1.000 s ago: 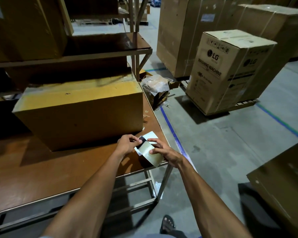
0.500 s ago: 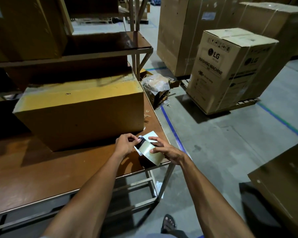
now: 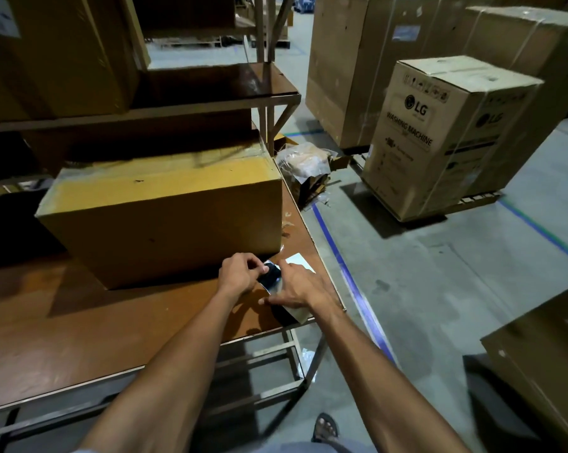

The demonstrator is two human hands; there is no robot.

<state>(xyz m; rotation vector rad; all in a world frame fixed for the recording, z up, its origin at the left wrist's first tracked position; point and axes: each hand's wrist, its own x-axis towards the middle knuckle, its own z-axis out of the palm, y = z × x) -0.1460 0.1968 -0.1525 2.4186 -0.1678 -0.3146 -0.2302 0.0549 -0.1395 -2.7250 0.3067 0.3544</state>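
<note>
Reaching out over the near right corner of the brown table (image 3: pixel 80 322), both bare forearms stretch forward and meet there. The left hand (image 3: pixel 240 273) is curled, thumb and forefinger pinching the upper edge of a glossy sheet (image 3: pixel 271 276). The right hand (image 3: pixel 300 287) lies flat on the same sheet, fingers straight and spread, pressing it down against the tabletop. One white paper (image 3: pixel 299 261) peeks out just behind the right hand.

By my count: two hands, one glossy sheet, one white paper. One long cardboard box (image 3: pixel 165 217) sits on the table just beyond the hands, its flaps closed, so its contents are hidden. On the floor, one sealed washing machine carton (image 3: pixel 449 135) stands on a pallet. Beside the table's far corner, a torn carton (image 3: pixel 312 188) has a crumpled plastic bundle (image 3: pixel 304 158) on top.
</note>
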